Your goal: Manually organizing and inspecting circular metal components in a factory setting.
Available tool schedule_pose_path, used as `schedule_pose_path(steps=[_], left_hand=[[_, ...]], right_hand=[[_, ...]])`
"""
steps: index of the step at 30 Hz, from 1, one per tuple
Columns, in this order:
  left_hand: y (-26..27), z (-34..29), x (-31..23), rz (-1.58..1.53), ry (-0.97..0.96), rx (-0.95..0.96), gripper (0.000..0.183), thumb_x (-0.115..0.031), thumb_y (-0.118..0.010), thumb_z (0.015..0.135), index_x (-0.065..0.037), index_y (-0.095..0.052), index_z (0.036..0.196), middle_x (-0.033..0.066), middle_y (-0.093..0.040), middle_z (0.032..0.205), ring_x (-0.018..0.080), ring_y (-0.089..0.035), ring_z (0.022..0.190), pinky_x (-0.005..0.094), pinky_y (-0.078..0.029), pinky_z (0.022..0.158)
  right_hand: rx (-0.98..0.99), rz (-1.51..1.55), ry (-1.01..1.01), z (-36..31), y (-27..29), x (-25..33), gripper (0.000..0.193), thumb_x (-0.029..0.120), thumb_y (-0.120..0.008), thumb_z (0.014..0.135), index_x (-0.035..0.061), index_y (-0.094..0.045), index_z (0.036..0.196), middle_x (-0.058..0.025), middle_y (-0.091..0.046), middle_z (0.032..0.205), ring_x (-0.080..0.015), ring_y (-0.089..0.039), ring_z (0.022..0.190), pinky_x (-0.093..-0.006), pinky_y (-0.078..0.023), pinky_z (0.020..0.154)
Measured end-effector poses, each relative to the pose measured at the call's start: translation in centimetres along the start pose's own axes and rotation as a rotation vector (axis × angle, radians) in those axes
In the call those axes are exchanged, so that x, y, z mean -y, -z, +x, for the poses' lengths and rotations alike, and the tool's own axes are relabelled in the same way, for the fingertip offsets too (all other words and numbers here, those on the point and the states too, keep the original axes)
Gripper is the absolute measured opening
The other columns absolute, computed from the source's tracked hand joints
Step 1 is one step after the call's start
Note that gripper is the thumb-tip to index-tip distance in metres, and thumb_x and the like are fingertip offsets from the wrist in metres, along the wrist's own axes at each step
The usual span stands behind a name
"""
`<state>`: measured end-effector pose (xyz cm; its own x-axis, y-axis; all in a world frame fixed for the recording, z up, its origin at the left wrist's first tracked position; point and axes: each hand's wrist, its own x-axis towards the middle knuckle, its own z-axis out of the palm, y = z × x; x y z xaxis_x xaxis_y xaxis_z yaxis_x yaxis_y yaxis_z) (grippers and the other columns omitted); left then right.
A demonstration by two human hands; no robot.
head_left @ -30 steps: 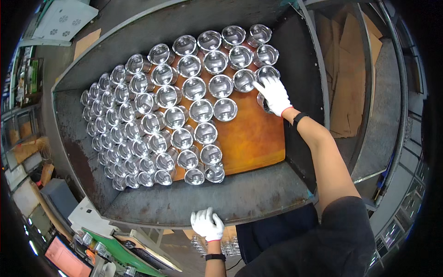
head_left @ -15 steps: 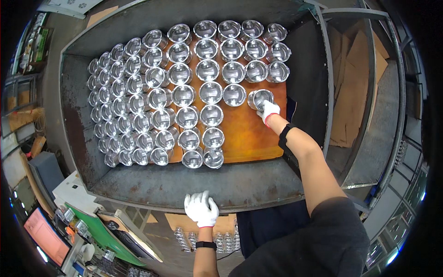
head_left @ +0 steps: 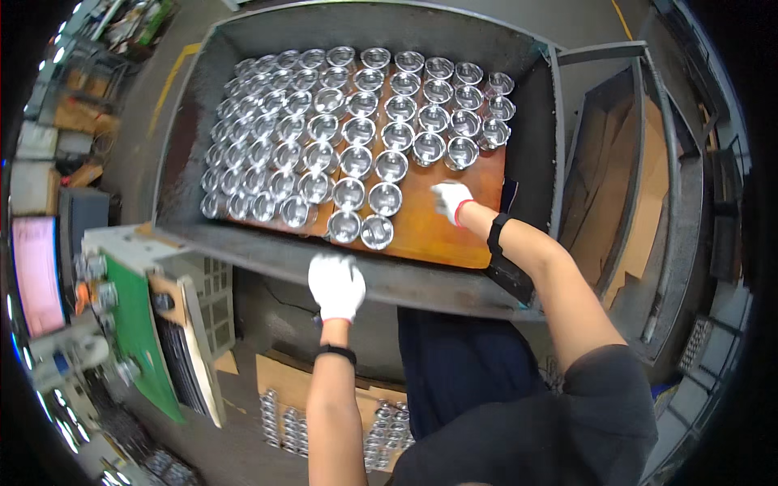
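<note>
Rows of shiny metal pistons [head_left: 398, 136] stand on a brown board [head_left: 454, 235] inside a grey metal bin [head_left: 454, 296]. My right hand [head_left: 450, 201], in a white glove with a red cuff, hovers over the bare part of the board. It holds nothing, and its fingers are apart. The nearest piston [head_left: 461, 152] stands just beyond it, at the end of a row. My left hand [head_left: 336, 285], gloved too, lies over the bin's near edge with its fingers stretched out. Nothing shows in it, though its fingertips are slightly blurred.
On the right a second metal frame holds cardboard sheets [head_left: 624, 194]. More pistons [head_left: 385, 437] stand on cardboard below the bin's near side. A workbench with a green surface [head_left: 138, 332] and a monitor [head_left: 38, 271] are at the left.
My right hand has let go of a piston, which now stands in the row, and has drawn back from it. My left hand has shifted along the bin's edge. The whole view has tilted.
</note>
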<state>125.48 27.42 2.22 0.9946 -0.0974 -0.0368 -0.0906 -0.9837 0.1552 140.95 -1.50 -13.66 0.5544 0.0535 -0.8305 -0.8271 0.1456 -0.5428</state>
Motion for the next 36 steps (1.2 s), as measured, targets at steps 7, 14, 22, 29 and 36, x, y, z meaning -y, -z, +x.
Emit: schedule_pose_path(steps=[7, 14, 22, 29, 36], left_hand=[[3.5, -16.6, -8.9, -0.133, 0.176, -0.361, 0.031, -0.026, -0.062, 0.087, -0.007, -0.065, 0.112, 0.0155, -0.063, 0.112, 0.0339, -0.057, 0.107, 0.0469, -0.042, 0.099], [-12.1, -68.3, -16.6, -0.549, 0.832, 0.534, 0.036, -0.022, -0.043, 0.101, -0.007, -0.061, 0.128, 0.0169, -0.064, 0.128, 0.0333, -0.059, 0.120, 0.0406, -0.044, 0.104], [-0.4, -100.7, -35.5, -0.555, 1.894, 0.180, 0.039, -0.027, -0.049, 0.100, -0.004, -0.063, 0.128, 0.0132, -0.064, 0.131, 0.0232, -0.061, 0.116, 0.0384, -0.048, 0.095], [28.9, -84.8, -52.3, -0.191, 1.556, -1.446, 0.051, -0.022, -0.063, 0.094, 0.005, -0.054, 0.136, 0.0151, -0.056, 0.138, 0.0267, -0.051, 0.129, 0.0388, -0.035, 0.113], [39.9, -86.8, -71.5, 0.867, 1.277, -0.794, 0.070, -0.034, -0.057, 0.093, 0.008, -0.039, 0.145, 0.0225, -0.048, 0.145, 0.0348, -0.042, 0.139, 0.0482, -0.034, 0.116]], right_hand=[[0.627, -0.432, 0.349, -30.4, -8.3, -2.2, 0.050, 0.024, -0.068, 0.091, 0.0036, -0.056, 0.134, -0.0067, -0.064, 0.115, -0.0162, -0.060, 0.095, -0.0315, -0.052, 0.085], [0.894, -0.916, 0.554, -46.9, -4.7, -19.7, 0.047, 0.029, -0.068, 0.090, 0.0054, -0.060, 0.130, -0.0079, -0.069, 0.109, -0.0147, -0.064, 0.094, -0.0300, -0.051, 0.083], [1.162, -1.611, 0.785, -59.5, 0.9, -25.8, 0.042, 0.035, -0.063, 0.088, 0.0095, -0.064, 0.121, -0.0130, -0.069, 0.105, -0.0289, -0.066, 0.101, -0.0377, -0.051, 0.091], [1.436, -1.291, 1.401, -73.5, 0.2, -23.2, 0.036, 0.010, -0.072, 0.083, 0.0050, -0.065, 0.118, -0.0137, -0.068, 0.105, -0.0255, -0.068, 0.096, -0.0340, -0.053, 0.087], [1.715, -0.380, 1.980, -86.4, 6.6, -22.4, 0.073, 0.023, -0.077, 0.081, -0.0080, -0.046, 0.140, -0.0295, -0.057, 0.131, -0.0422, -0.055, 0.124, -0.0489, -0.044, 0.106]])
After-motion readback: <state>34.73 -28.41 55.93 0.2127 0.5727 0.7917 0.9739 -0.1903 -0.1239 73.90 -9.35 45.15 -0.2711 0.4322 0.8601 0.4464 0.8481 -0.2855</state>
